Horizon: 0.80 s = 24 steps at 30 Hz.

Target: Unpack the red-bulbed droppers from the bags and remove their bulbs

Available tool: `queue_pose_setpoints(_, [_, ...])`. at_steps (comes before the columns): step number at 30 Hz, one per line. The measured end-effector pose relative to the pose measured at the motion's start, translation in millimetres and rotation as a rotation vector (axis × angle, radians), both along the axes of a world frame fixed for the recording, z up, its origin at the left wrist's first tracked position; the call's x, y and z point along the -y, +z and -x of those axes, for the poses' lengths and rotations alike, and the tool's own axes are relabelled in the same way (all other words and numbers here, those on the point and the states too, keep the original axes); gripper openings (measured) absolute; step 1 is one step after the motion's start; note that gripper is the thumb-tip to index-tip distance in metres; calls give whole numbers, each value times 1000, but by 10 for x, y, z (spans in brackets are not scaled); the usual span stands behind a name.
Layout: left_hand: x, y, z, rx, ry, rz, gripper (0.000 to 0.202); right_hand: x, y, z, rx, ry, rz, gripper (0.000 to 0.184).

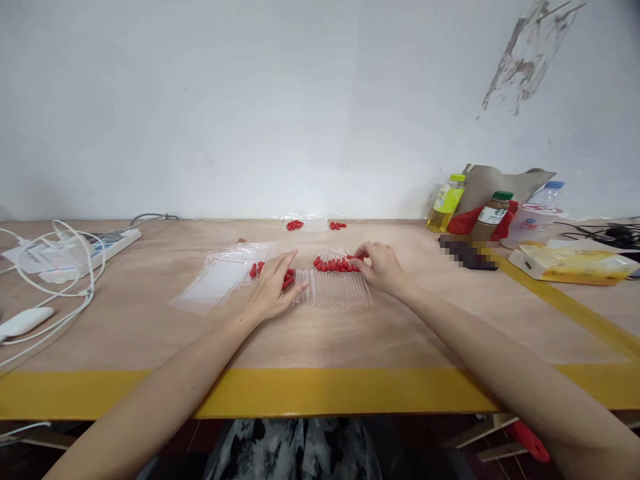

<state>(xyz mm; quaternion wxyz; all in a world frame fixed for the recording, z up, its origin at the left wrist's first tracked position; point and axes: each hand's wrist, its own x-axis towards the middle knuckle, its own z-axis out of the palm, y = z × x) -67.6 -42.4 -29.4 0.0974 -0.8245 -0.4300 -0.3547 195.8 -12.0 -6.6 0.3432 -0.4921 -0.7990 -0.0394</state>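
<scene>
A row of clear droppers with red rubber bulbs (336, 280) lies side by side on the wooden table (320, 333). My left hand (274, 288) lies flat with fingers stretched out at the row's left end, over a few loose red bulbs (256, 269). My right hand (381, 267) rests at the row's right end, fingers curled in a pinch on a red bulb at the top of the row. Clear plastic bags (220, 279) lie just left of my left hand.
More red bulbs (295, 225) sit on a clear bag by the wall. Bottles (447, 203), a red bag, a cup and a yellow packet (570, 263) stand at the back right. A power strip with white cables (75, 257) lies at the left. A yellow band edges the table front.
</scene>
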Motion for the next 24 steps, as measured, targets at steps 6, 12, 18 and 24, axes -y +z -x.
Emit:
queue_pose_setpoints(6, [83, -55, -195, -84, -121, -79, 32, 335, -389, -13, 77, 215, -281, 19])
queue_pose_setpoints(12, [121, -118, -352, -223, -189, -178, 16, 409, -467, 109, 91, 260, -320, 19])
queue_pose_setpoints(18, [130, -107, -354, -242, -171, -155, 23, 425, -450, 100, 163, 214, -314, 18])
queue_pose_setpoints(24, [152, -115, -349, -228, -186, -153, 24, 459, -419, 109, 221, 245, -345, 19])
